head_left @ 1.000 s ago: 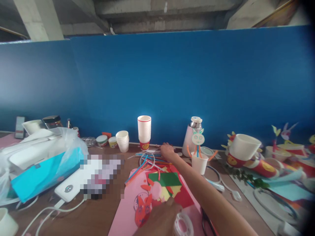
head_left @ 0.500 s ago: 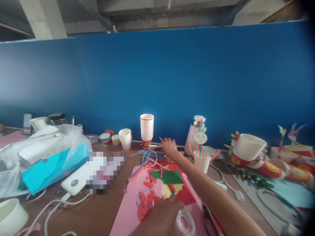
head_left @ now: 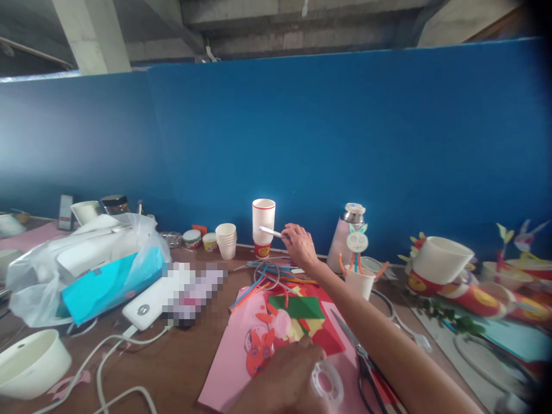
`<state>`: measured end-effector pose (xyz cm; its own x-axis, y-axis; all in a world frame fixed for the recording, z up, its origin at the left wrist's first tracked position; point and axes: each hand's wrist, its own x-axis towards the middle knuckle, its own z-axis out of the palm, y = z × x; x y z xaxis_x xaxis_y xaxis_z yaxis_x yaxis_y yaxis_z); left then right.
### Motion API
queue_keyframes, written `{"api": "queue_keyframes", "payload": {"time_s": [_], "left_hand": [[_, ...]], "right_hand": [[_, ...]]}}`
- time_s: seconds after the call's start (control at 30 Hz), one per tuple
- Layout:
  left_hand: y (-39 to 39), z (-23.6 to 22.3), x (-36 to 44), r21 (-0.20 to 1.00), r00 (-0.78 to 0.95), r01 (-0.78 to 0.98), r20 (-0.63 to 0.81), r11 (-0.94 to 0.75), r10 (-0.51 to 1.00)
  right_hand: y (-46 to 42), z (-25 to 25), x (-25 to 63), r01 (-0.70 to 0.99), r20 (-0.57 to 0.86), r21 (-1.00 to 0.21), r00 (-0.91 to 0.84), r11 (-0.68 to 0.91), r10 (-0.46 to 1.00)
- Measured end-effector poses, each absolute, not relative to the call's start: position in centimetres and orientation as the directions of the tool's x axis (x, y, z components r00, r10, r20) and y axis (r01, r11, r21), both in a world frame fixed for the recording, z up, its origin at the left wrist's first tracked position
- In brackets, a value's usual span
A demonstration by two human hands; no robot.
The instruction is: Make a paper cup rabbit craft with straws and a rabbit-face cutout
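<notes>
My right hand [head_left: 299, 244] reaches to the back of the table, fingers closed around one end of a slim white pen [head_left: 271, 232]. The pen points left, held up in front of a tall stack of white paper cups [head_left: 263, 218]. My left hand [head_left: 295, 368] is low at the front, fingers curled, with a clear roll of tape [head_left: 328, 384] in its grip. Beneath that hand lies pink paper [head_left: 224, 371] with a red rabbit cutout [head_left: 257, 352]. Green paper [head_left: 297, 307] and other coloured scraps lie just beyond. Scissors [head_left: 362, 359] rest under my right forearm.
Colourful pipe cleaners [head_left: 254, 287] lie behind the paper. A thermos [head_left: 345, 241] and a cup with a rabbit figure [head_left: 360, 282] stand right of centre. Decorated cups [head_left: 444, 259] fill the far right. On the left are a plastic bag [head_left: 43, 282], a white power bank [head_left: 150, 302] and cables.
My right hand has lifted the white pen off the table by the cup stack. My left hand stays low with the tape. The view has shifted slightly.
</notes>
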<state>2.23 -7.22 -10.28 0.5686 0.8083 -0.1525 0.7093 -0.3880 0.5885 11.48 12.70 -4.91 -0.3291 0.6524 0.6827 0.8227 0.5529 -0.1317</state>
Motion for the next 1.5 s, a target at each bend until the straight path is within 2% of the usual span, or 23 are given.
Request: {"api": "queue_keyframes", "payload": {"time_s": [0.2, 0.33, 0.47, 0.57, 0.7, 0.83, 1.0, 1.13, 1.33, 1.5], "left_hand": [[-7.3, -9.4, 2.3, 0.579, 0.554, 0.731, -0.192, -0.362, 0.810], [-7.5, -8.3, 2.8, 0.529, 0.522, 0.770, -0.197, -0.358, 0.830], [-7.7, -7.7, 3.2, 0.511, 0.521, 0.772, -0.168, -0.378, 0.837], [-7.7, -7.6, 3.3, 0.510, 0.531, 0.758, -0.121, -0.406, 0.839], [-7.7, -8.0, 3.2, 0.507, 0.539, 0.751, -0.100, -0.423, 0.836], [-7.7, -8.2, 3.2, 0.515, 0.531, 0.752, -0.104, -0.411, 0.841], [-7.7, -7.9, 3.4, 0.558, 0.538, 0.723, -0.083, -0.409, 0.839], [-7.9, -7.1, 3.8, 0.579, 0.543, 0.717, -0.112, -0.389, 0.832], [-8.1, -5.8, 4.8, 0.547, 0.478, 0.769, -0.149, -0.331, 0.866], [-8.0, -6.3, 4.4, 0.573, 0.477, 0.761, -0.176, -0.304, 0.861]], "right_hand": [[11.5, -3.6, 11.5, 0.744, 0.764, -0.158, -0.324, 0.649, 0.557], [10.4, -1.6, 11.4, 0.705, 0.793, -0.165, -0.320, 0.689, 0.518], [8.3, 0.0, 12.6, 0.598, 0.787, -0.310, -0.275, 0.739, 0.552], [5.7, -0.3, 14.6, 0.566, 0.710, -0.422, -0.278, 0.708, 0.647], [1.6, -3.1, 17.8, 0.584, 0.622, -0.494, -0.280, 0.644, 0.731], [-2.1, -6.2, 20.7, 0.618, 0.457, -0.609, -0.238, 0.497, 0.857], [-5.2, -8.4, 23.5, 0.644, 0.325, -0.660, -0.220, 0.387, 0.920], [-6.6, -9.7, 24.8, 0.658, 0.300, -0.671, -0.181, 0.342, 0.937], [-7.4, -10.4, 25.1, 0.619, 0.285, -0.720, -0.150, 0.315, 0.947], [-7.4, -10.2, 25.0, 0.599, 0.305, -0.735, -0.128, 0.319, 0.944]]}}
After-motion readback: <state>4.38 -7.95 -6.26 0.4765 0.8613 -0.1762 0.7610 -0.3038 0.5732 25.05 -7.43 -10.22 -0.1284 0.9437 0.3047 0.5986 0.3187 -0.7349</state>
